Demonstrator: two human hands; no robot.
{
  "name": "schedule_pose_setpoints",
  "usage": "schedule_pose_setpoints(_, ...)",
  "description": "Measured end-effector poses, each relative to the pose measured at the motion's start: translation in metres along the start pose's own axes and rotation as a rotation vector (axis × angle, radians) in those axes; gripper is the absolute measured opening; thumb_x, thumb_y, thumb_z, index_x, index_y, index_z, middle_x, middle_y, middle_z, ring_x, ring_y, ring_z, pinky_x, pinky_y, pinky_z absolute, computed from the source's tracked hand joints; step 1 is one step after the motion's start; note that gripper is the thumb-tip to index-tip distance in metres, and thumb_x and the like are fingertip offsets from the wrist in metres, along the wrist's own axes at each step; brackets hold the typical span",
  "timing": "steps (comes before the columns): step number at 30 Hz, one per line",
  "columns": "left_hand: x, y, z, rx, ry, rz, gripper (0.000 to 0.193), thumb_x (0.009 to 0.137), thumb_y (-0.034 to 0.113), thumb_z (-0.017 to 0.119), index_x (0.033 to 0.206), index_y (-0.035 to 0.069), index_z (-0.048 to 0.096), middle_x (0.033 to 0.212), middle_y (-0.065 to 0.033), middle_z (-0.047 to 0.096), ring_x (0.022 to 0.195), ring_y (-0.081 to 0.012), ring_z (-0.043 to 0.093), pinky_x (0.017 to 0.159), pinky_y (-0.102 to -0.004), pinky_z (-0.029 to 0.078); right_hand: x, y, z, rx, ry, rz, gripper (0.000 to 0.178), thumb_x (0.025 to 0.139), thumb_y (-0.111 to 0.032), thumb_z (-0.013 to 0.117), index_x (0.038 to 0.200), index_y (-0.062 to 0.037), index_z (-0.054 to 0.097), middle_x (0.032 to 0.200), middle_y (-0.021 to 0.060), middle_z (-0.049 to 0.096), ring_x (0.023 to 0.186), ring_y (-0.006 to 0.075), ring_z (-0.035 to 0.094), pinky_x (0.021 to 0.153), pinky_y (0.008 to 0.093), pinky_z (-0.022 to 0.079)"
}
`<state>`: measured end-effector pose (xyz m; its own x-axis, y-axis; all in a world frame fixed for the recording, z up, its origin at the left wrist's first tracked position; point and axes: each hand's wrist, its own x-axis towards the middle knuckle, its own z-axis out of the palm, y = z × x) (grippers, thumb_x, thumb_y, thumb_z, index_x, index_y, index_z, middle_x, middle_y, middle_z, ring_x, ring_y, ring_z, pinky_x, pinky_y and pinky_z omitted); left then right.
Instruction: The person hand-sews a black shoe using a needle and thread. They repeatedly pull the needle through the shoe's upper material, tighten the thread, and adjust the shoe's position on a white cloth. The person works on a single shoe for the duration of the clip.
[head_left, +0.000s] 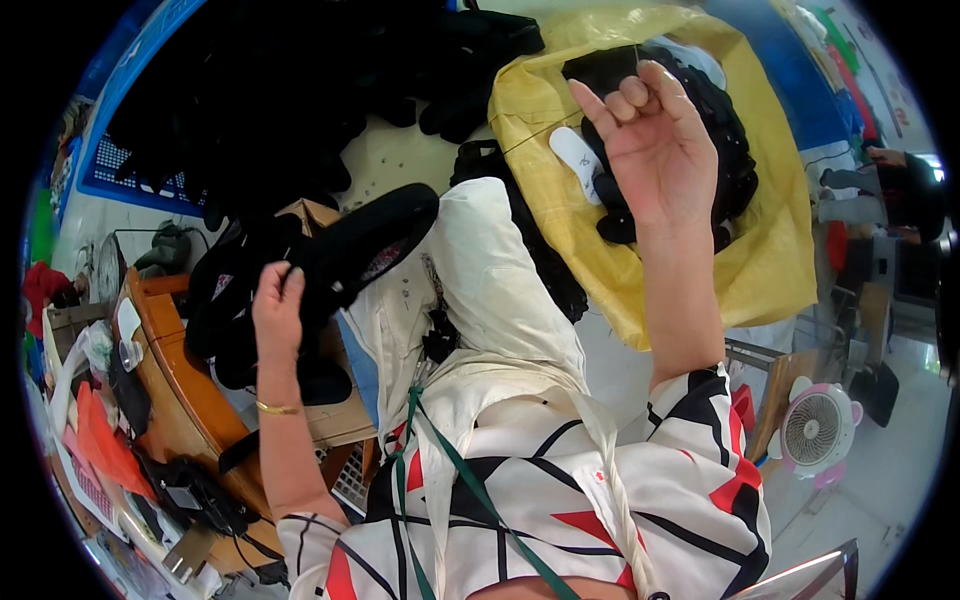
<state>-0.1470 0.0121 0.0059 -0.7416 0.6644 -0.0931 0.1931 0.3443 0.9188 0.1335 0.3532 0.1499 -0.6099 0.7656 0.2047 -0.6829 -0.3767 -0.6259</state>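
My left hand (278, 310) is closed on the edge of a black cloth shoe (385, 235), which lies tilted over my lap with its opening toward me. My right hand (660, 155) is raised, palm toward me, above a yellow woven sack (765, 270). Its thumb and a finger pinch a thin, dark, needle-like thing (637, 58), too fine to make out surely. The little finger stands apart. A fine line like thread runs leftward from near this hand. Inside the sack are black shoes (735, 150) and a white sole-shaped piece (575, 163).
Black shoes (270, 90) heap up in a blue crate (125, 175) at the far left. More black shoes (220, 330) lie beside my left hand, by a cardboard box (340, 425) and an orange wooden chair (175, 340). A pink-and-white fan (810, 428) stands at right.
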Motion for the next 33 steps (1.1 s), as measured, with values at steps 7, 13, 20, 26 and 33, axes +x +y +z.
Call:
schedule_pose_setpoints(7, 0.056, 0.080, -0.031, 0.270, -0.554, 0.169, 0.021, 0.091, 0.017, 0.061, 0.102, -0.001, 0.065, 0.093, -0.0082, 0.066, 0.088, -0.0183, 0.062, 0.083, -0.0300, 0.048, -0.029, 0.018, -0.062, -0.182, 0.214, 0.030, 0.016, 0.097, -0.008, 0.056, 0.110, 0.0009, 0.060, 0.090, 0.0065, 0.059, 0.081, 0.0173, 0.057, 0.102, 0.0478, 0.046)
schedule_pose_setpoints(13, 0.030, 0.014, 0.023, 0.583, -0.280, 0.363, 0.026, 0.086, 0.029, 0.069, 0.094, 0.004, 0.067, 0.089, -0.0158, 0.066, 0.089, -0.0334, 0.063, 0.081, -0.0393, 0.051, -0.046, 0.081, -0.066, -0.482, 0.375, 0.117, 0.010, 0.097, -0.005, 0.058, 0.107, -0.0009, 0.058, 0.093, 0.0020, 0.059, 0.083, 0.0103, 0.057, 0.087, 0.0250, 0.048)
schedule_pose_setpoints(20, -0.044, 0.038, 0.026, 0.594, 0.129, -0.081, 0.054, 0.091, 0.052, 0.060, 0.070, 0.002, 0.062, 0.066, -0.0166, 0.063, 0.064, -0.0368, 0.062, 0.055, -0.0434, 0.048, -0.080, 0.152, -0.056, -0.839, 0.043, 0.472, 0.015, 0.097, -0.010, 0.059, 0.109, -0.0008, 0.060, 0.094, 0.0021, 0.062, 0.086, 0.0089, 0.059, 0.080, 0.0237, 0.048)
schedule_pose_setpoints(26, -0.062, 0.039, 0.047, 0.364, 0.039, -0.220, 0.062, 0.086, 0.058, 0.063, 0.063, 0.001, 0.062, 0.054, -0.0169, 0.058, 0.055, -0.0350, 0.061, 0.053, -0.0408, 0.048, -0.083, 0.225, 0.007, -1.067, -0.420, 0.618, 0.025, 0.091, -0.013, 0.066, 0.113, -0.0025, 0.061, 0.096, 0.0039, 0.061, 0.083, 0.0129, 0.058, 0.077, 0.0268, 0.048)
schedule_pose_setpoints(33, -0.069, 0.033, 0.056, 0.146, 0.090, -0.122, 0.027, 0.080, 0.017, 0.079, 0.081, 0.000, 0.059, 0.066, -0.0079, 0.059, 0.056, -0.0152, 0.055, 0.052, -0.0293, 0.044, -0.095, 0.230, 0.018, -1.128, -0.615, 0.472, 0.023, 0.085, -0.007, 0.069, 0.108, -0.0043, 0.065, 0.092, 0.0096, 0.060, 0.075, 0.0214, 0.058, 0.069, 0.0307, 0.049)
